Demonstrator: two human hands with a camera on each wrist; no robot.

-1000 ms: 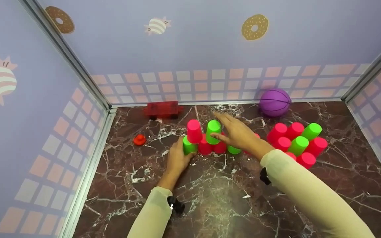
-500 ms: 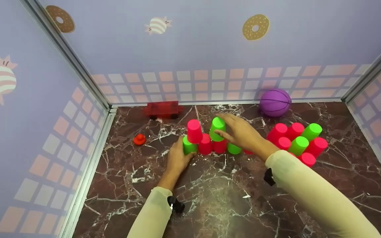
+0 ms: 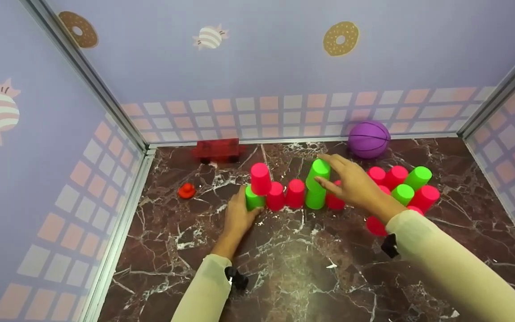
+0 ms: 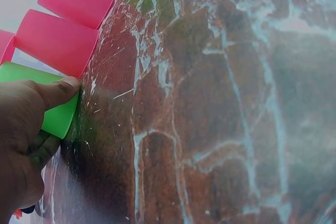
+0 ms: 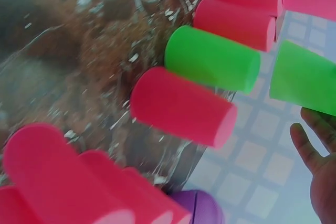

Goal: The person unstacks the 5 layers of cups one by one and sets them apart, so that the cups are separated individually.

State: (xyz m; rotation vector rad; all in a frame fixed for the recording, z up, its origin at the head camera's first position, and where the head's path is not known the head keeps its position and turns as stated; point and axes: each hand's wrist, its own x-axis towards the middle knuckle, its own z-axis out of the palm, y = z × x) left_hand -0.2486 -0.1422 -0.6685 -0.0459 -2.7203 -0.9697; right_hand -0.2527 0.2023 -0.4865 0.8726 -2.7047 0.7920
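Observation:
Upside-down cups stand in a row. My left hand [image 3: 237, 215] holds the green cup [image 3: 254, 201] at the row's left end, thumb near its rim in the left wrist view. A pink cup [image 3: 260, 178] sits upside down above it, at the join with the neighbouring pink cup [image 3: 276, 197]. Farther right, my right hand [image 3: 356, 183] grips another green cup [image 3: 318, 172] between thumb and fingers. This cup hangs above a lower green cup [image 3: 315, 200]; the right wrist view shows a gap between the held cup [image 5: 304, 77] and the row.
A cluster of pink and green cups [image 3: 426, 197] stands to the right, partly behind my right forearm. A purple ball [image 3: 369, 139] rests by the back wall. At the left are a translucent red toy vehicle [image 3: 218, 150] and a small red-orange toy [image 3: 187, 191].
My right hand has carried the green cup rightward along the row, from above the pink cups to above the lower green cup. The left hand keeps its hold.

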